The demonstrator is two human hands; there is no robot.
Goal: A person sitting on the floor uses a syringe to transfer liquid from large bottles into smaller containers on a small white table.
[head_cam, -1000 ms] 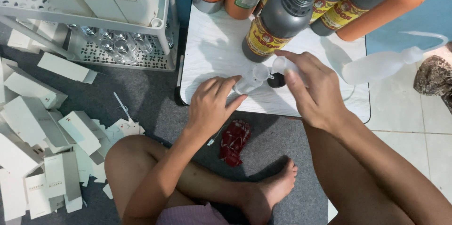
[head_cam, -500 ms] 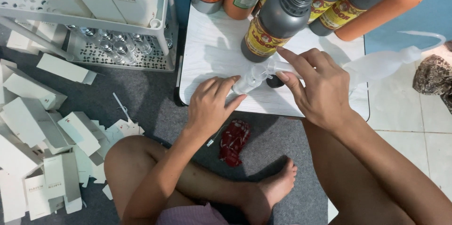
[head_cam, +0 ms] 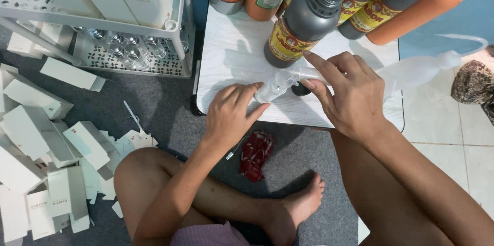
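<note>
Filling looks barely begun: the left hand (head_cam: 230, 113) grips a small clear bottle (head_cam: 271, 90) near the white table's (head_cam: 231, 55) six-o'clock edge, the right hand (head_cam: 349, 94) pinching a funnel (head_cam: 303, 73) at its mouth.

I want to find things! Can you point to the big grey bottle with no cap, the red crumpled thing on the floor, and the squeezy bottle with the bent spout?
big grey bottle (head_cam: 303, 19), head view, its shoulder.
red crumpled thing (head_cam: 256, 154), head view, its middle.
squeezy bottle (head_cam: 411, 71), head view, its translucent body.
</note>
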